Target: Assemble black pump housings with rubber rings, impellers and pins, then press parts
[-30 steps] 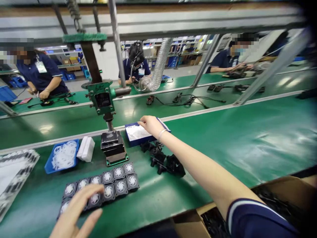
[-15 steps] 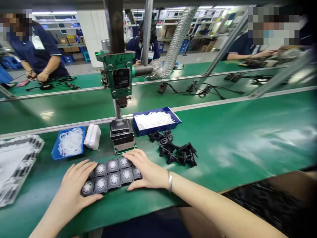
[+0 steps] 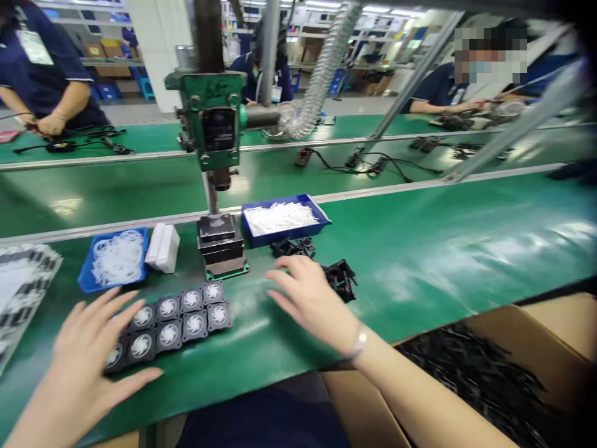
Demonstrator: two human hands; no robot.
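Two rows of small black square parts with white swirl centres (image 3: 168, 335) lie side by side on the green bench. My left hand (image 3: 93, 354) is spread at the left end of these rows, its fingers apart and partly covering the end parts. My right hand (image 3: 314, 298) is away from them, over the bench, with its fingers apart and nothing visible in them. Just behind and beside it lie loose black plastic pieces (image 3: 342, 280), partly hidden by the hand. A green press (image 3: 217, 118) stands behind, above a black metal block (image 3: 221, 246).
Near the press are a blue tray of white rings (image 3: 86, 277), white blocks (image 3: 163, 249) and a blue tray of white strips (image 3: 265, 238). White-and-black sheets (image 3: 23, 280) lie at left. A carton of black parts (image 3: 522, 330) stands below right. Co-workers sit across.
My right hand has let go of the right end of the rows and moved right to the loose black pieces. The rows have shifted left with my left hand; the view has also moved.
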